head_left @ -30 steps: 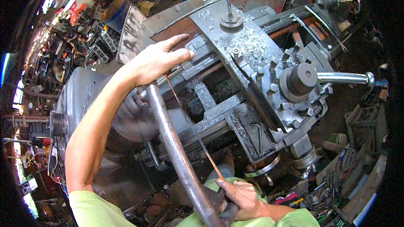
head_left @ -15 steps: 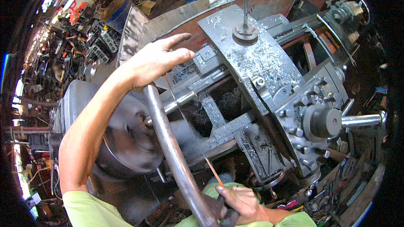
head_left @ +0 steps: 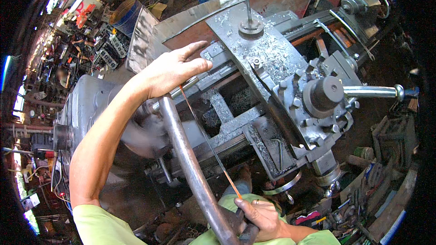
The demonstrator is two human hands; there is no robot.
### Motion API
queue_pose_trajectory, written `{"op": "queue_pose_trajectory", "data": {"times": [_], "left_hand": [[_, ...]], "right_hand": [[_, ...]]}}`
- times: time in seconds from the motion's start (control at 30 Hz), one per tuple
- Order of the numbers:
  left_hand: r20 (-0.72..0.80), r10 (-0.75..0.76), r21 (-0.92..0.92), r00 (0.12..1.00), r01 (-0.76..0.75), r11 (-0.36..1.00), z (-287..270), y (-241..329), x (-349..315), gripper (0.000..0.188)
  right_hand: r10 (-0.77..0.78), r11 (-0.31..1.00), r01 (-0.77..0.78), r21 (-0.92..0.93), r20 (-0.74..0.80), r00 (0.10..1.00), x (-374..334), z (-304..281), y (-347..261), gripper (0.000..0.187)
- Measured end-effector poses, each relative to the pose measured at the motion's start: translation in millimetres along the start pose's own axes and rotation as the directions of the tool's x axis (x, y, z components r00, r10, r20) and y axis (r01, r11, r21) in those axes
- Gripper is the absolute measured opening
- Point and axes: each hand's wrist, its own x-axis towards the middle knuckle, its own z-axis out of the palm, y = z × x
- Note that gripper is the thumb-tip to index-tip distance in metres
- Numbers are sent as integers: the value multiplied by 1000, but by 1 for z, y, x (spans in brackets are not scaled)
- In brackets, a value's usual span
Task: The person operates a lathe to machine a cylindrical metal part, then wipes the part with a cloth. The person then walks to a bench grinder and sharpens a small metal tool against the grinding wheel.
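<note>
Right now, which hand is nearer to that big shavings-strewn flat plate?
Left. The left hand is just left of the plate, apart from it in this view; the right hand is farther, by the near end of the curved metal tube.

Curved bar [head_left: 190,165] and strip [head_left: 207,138]: condition and position

I hold the curved bar slantwise, from left of centre to the bottom edge of the frame; its metal is dark and smooth. The strip runs straight along its right, thin, grey, orange toward both ends.
</note>
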Motion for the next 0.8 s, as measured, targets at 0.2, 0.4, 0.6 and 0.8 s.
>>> {"op": "queue_pose_trajectory", "data": {"times": [0.2,0.4,0.6,0.8], "left_hand": [[-22,-26,14,999,26,1000,-24,-28,23,80],[23,-44,-42,999,45,998,-35,-42,42,81],[49,-103,-22,993,104,994,-22,-23,23,83],[15,-40,-11,999,40,999,0,-4,3,87]], "right_hand": [[-1,995,2,99,-6,1000,35,12,22,60],[-1,998,0,68,2,1000,56,16,34,60],[30,998,-31,52,24,999,31,11,18,63],[51,996,-49,71,-30,998,-2,1,-1,60]]}}
